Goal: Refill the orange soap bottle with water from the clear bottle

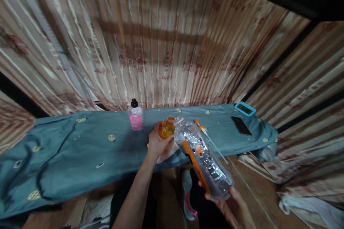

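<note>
Near the middle of the front edge of the blue-green cloth-covered table (88,150), I see the left hand (156,144) wrapped around a translucent orange plastic bottle (167,131). The right hand (233,205) grips a large clear plastic bottle with an orange strip (208,162) near its base, its long axis running forward and leftward so its neck sits at the orange bottle's rim, though whether they touch I can't tell.

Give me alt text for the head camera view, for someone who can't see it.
A person's left hand holds an amber bottle while the right hand holds a larger clear bottle tilted, its neck close to the amber bottle's mouth. On the blue-green cloth are a pink-labelled bottle, an orange-and-white pump and a blue-rimmed device.
</note>
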Motion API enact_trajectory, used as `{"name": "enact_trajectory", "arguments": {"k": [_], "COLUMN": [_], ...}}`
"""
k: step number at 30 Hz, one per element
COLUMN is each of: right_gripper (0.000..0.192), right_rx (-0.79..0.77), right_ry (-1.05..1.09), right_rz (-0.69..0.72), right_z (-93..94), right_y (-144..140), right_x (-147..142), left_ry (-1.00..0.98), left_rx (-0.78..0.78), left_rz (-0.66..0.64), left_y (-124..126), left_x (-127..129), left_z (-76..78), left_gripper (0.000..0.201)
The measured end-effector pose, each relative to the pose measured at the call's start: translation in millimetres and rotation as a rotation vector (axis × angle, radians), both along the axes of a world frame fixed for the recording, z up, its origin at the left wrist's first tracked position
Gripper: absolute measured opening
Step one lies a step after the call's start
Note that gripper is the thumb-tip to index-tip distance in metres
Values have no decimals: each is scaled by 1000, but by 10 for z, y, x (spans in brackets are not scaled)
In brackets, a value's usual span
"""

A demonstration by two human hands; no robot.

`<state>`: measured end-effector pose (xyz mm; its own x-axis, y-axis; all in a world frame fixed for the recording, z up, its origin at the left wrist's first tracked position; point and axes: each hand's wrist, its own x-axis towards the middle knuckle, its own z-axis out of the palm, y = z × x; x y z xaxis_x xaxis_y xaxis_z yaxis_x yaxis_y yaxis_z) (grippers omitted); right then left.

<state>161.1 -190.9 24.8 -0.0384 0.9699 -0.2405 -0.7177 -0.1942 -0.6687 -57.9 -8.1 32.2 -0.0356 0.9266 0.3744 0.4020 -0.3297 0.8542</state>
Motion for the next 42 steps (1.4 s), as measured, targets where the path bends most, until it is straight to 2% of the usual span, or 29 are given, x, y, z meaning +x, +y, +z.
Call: {"name": "enact_trajectory", "arguments": {"k": [4,7,9,12,15,19,26,31,36,42], "right_gripper": [25,25,32,37,45,60,32,33,19,25], "right_rx": [15,34,37,14,-27,-55,-2,7,44,33], "right_ry": [50,69,75,112,155,145,81,25,-42,-41], "right_rz": [32,25,25,-33,-93,-78,-9,19,-22,-2], "right_z": [-77,-117,-140,-167,-170,-159,-179,-134,-92,-53], "right_y": [42,86,118,164,191,183,122,69,30,1], "right_x": [20,16,-5,-62,-118,-106,66,89,108,110], "left_ry": [27,50,78,101,97,76,7,4,-34,-77], "left_rx": [2,29,44,59,70,35,-10,4,11,31], "left_rz": [-26,-65,-104,-136,-109,-84,-114,-107,-110,-138], "left_y": [13,47,76,115,136,121,58,32,9,20], "left_x": [-18,-31,-36,-34,-10,58,155,134,131,150], "left_z": [99,163,193,222,255,312,296,258,224,171], "left_gripper": [44,56,64,57,52,52,54,52,50,54]}}
